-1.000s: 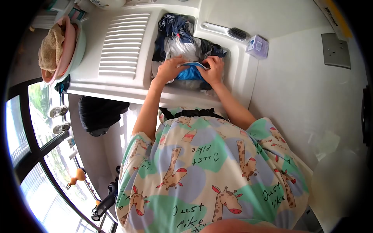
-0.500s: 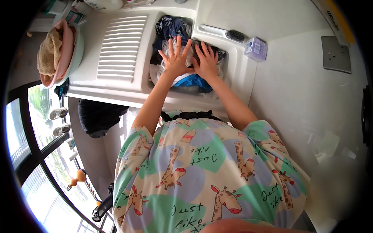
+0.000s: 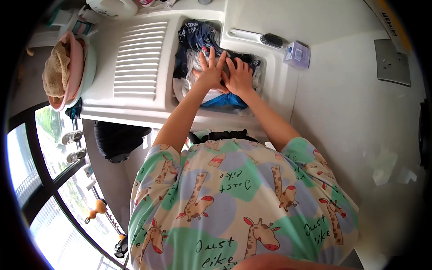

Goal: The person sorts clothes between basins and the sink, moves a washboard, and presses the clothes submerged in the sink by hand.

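Both hands lie on a pile of clothes in the white sink (image 3: 272, 96). My left hand (image 3: 210, 74) has its fingers spread over the white and grey cloth, palm down. Beside it, my right hand (image 3: 238, 77) presses on the same pile with its fingers extended, and the thumbs are close together. Dark navy clothing (image 3: 195, 33) with white lettering fills the far left of the basin. Bright blue fabric (image 3: 227, 100) shows below my wrists, at the near side. What lies under the palms is hidden.
A ribbed washboard (image 3: 140, 60) is left of the basin. On the far right rim lie a brush (image 3: 271, 40) and a purple box (image 3: 297, 55). Stacked basins with a tan towel (image 3: 56, 69) stand at the left. A white bottle (image 3: 112, 8) is at the back.
My hands have let go of the blue fabric's edge, moved forward and flattened over the pile. Since half a second ago they have shifted slightly, still pressing on the clothes.
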The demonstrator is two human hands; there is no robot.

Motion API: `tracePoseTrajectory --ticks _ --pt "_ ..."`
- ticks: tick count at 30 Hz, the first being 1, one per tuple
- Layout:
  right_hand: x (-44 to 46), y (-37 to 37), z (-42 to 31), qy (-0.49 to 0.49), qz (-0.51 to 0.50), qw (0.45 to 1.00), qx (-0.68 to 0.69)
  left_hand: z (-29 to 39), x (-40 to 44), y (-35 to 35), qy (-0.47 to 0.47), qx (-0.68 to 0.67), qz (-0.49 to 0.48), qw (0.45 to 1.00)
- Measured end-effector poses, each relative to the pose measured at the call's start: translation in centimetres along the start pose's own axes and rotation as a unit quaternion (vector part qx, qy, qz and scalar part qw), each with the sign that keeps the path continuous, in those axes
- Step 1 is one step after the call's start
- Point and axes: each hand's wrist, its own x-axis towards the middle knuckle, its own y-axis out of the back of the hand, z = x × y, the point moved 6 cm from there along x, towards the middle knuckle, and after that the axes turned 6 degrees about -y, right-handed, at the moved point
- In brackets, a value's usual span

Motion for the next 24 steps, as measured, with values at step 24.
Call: tracePoseTrajectory --ticks 24 --pt "1.2 -3.0 2.1 0.029 0.017 0.999 0.021 -0.7 -0.5 2.1 0.002 -0.073 0.081 0.994"
